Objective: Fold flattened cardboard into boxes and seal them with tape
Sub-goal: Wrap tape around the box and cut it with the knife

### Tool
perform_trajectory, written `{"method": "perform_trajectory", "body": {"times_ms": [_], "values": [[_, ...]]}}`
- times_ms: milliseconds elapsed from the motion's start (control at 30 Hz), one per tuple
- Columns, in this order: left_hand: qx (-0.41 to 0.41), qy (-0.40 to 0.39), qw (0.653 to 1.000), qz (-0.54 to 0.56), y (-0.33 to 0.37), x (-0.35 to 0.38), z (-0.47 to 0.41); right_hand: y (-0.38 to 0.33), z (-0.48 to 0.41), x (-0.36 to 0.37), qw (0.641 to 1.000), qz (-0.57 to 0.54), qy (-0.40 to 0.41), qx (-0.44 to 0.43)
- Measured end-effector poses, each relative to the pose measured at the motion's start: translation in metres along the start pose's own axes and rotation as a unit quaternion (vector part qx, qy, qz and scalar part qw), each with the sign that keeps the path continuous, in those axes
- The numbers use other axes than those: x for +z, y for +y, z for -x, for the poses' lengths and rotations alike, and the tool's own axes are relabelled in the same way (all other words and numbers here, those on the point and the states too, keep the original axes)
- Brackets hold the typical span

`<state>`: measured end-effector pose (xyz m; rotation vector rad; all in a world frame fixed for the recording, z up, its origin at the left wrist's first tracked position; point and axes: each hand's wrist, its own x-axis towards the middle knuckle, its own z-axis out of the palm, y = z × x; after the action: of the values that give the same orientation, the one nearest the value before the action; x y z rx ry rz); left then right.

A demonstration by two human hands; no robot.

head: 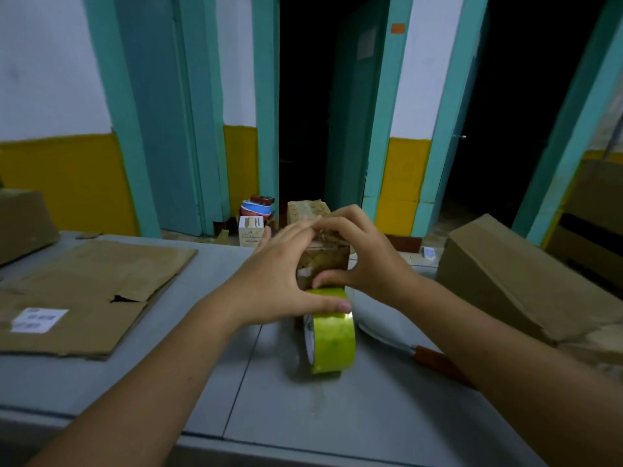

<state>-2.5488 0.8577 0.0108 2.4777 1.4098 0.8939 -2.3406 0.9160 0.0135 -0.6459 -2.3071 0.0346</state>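
Two hands: small box is being steadied mid-frame.
Left hand: fingers being pressed flat on top.
Right hand: fingers being curled round it.
Handling: light, crushable; corners advised.

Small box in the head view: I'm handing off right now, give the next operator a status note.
Left hand: fingers lie over the small box top, thumb on the tape roll.
Right hand: fingers curled over the box top, thumb pressing its front.
Tape roll stands on edge on the table, against the box; flattened cardboard lies at left.
Done: box folded up. Left: finish taping (how far it is sealed is unclear), then fold the flat sheet.
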Motion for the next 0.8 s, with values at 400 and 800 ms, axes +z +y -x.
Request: {"method": "perform_trajectory", "body": {"times_ms": [400,800], "values": [[-0.029,0.047,0.997,0.056,0.016,0.003,0.013,-0.052,0.027,-0.040,0.974,0.124,-0.153,0.113],[-0.001,0.043,0.997,0.061,0.020,0.005,0.013,-0.058,0.027,-0.044,0.944,0.073,-0.276,0.162]]}}
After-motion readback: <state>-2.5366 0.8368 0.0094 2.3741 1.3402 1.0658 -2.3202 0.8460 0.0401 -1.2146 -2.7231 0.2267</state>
